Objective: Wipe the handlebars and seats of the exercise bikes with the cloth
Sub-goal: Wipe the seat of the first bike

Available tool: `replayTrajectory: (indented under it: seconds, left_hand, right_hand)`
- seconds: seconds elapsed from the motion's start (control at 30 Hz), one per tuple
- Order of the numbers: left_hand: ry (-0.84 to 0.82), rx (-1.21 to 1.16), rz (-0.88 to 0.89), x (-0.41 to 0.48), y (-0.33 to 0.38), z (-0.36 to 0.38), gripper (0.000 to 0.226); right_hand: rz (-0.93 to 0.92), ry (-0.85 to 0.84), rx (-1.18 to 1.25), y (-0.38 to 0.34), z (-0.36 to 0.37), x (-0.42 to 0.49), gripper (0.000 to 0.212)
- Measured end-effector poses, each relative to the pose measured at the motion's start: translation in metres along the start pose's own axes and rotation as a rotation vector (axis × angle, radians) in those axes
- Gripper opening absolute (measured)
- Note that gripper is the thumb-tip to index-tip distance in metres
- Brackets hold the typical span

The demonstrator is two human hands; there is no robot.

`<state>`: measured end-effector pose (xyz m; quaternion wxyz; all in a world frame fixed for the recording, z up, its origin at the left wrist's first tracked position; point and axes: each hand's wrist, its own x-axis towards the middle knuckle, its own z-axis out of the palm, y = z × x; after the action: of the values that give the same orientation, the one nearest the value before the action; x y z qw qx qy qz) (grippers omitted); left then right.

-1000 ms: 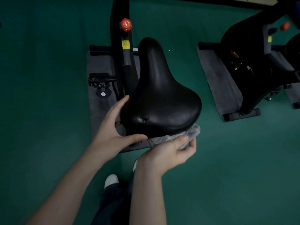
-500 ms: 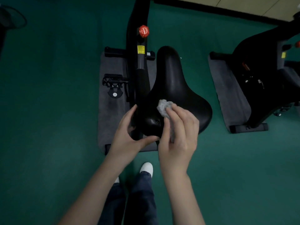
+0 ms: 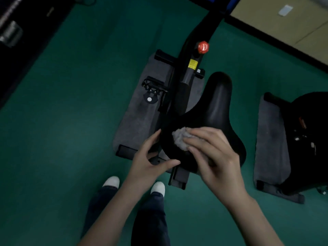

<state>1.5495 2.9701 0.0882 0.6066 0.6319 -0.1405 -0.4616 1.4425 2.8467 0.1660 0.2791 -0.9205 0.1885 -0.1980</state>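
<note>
A black bike seat (image 3: 214,110) fills the middle of the view, nose pointing away from me. My right hand (image 3: 214,155) lies on its wide rear part and holds a bunched grey cloth (image 3: 180,137) against the seat top, fingers curled over the cloth. The seat's rear left edge sits between the thumb and fingers of my left hand (image 3: 149,158), which grips it. No handlebars are in view.
The bike's black frame (image 3: 188,75) with a red knob (image 3: 203,47) and a pedal (image 3: 153,86) stands on a grey mat (image 3: 134,121). A second bike (image 3: 308,135) on its own mat is at the right. Green floor surrounds them; my feet (image 3: 158,189) are below the seat.
My right hand brought the cloth up from under the seat's rear edge onto its top and slid it leftward. My left hand kept its hold on the seat edge.
</note>
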Motion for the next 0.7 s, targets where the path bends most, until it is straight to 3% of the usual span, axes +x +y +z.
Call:
replayTrajectory:
  seconds: [0.1, 0.3, 0.43, 0.63, 0.7]
  left_hand:
    - [0.080, -0.057, 0.011, -0.010, -0.002, 0.009, 0.084]
    - [0.220, -0.053, -0.031, -0.032, -0.012, 0.041, 0.089]
    - [0.302, -0.024, -0.042, -0.040, -0.019, 0.072, 0.071]
    - [0.439, -0.253, 0.024, -0.042, -0.026, 0.106, 0.053]
    - [0.448, -0.364, 0.018, -0.042, -0.028, 0.109, 0.046]
  right_hand:
    - [-0.026, -0.050, 0.022, 0.001, 0.000, 0.017, 0.016]
    - [-0.234, -0.291, 0.146, 0.013, -0.016, 0.018, 0.015]
    - [-0.381, -0.418, 0.127, 0.019, -0.022, 0.018, 0.014]
    - [-0.610, -0.790, 0.014, 0.001, -0.008, 0.062, 0.011]
    - [-0.604, -0.914, -0.062, -0.008, 0.005, 0.087, 0.011]
